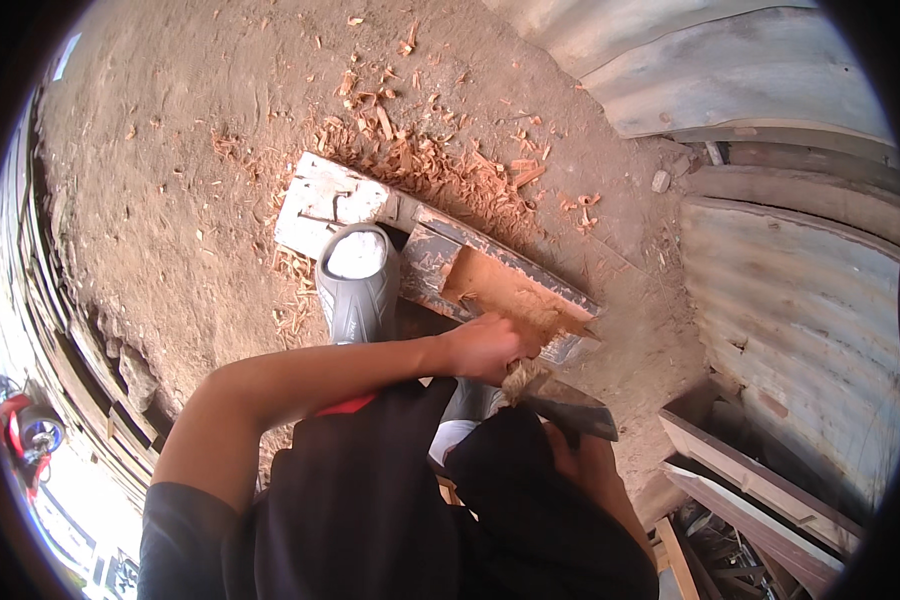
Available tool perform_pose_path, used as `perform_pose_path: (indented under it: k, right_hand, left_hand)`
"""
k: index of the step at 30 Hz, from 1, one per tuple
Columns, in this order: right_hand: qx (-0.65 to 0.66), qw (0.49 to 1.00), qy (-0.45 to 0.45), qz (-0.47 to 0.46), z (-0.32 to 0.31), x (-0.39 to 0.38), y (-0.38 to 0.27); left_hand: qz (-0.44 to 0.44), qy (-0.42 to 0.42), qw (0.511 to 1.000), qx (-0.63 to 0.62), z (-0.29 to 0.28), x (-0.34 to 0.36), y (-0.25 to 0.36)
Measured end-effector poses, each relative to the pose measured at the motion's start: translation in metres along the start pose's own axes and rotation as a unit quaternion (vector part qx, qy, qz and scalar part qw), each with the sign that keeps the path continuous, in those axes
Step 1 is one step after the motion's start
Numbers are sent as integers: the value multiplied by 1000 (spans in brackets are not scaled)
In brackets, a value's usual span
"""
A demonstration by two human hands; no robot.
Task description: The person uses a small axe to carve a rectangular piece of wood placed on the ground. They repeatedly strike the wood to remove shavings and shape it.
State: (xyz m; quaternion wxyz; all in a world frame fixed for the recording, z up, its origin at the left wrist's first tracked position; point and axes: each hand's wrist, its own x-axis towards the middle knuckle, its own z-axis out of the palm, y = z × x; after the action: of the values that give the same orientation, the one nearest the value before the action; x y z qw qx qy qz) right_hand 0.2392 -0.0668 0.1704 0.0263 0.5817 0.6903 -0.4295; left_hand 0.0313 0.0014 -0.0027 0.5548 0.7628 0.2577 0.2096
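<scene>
My left hand is closed at the lower edge of a freshly cut orange-brown hollow in a weathered, grey-painted timber; what its fingers grip is hidden. Just below it is a wide, dark metal blade with a pale, frayed piece at its upper end. My right hand is partly behind that blade, fingers curled, its hold unclear. The timber's white-painted end lies at upper left, beside my grey rubber shoe.
Wood shavings litter the dirt ground. Corrugated metal sheets stand at right, above a wooden box and scrap boards. Stacked planks run along the left, with a red wheeled vehicle beyond.
</scene>
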Motion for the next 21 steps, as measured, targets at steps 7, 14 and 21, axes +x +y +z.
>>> perform_pose_path:
  k: [7, 14, 21]
  right_hand:
    - [97, 993, 26, 59, 12, -8, 7]
    - [172, 971, -25, 162, 15, -10, 7]
    - [190, 966, -7, 173, 22, -16, 14]
  left_hand:
    - [36, -42, 998, 27, -3, -5, 2]
    - [75, -116, 990, 35, 1, -9, -4]
    - [105, -130, 985, 43, 6, -13, -6]
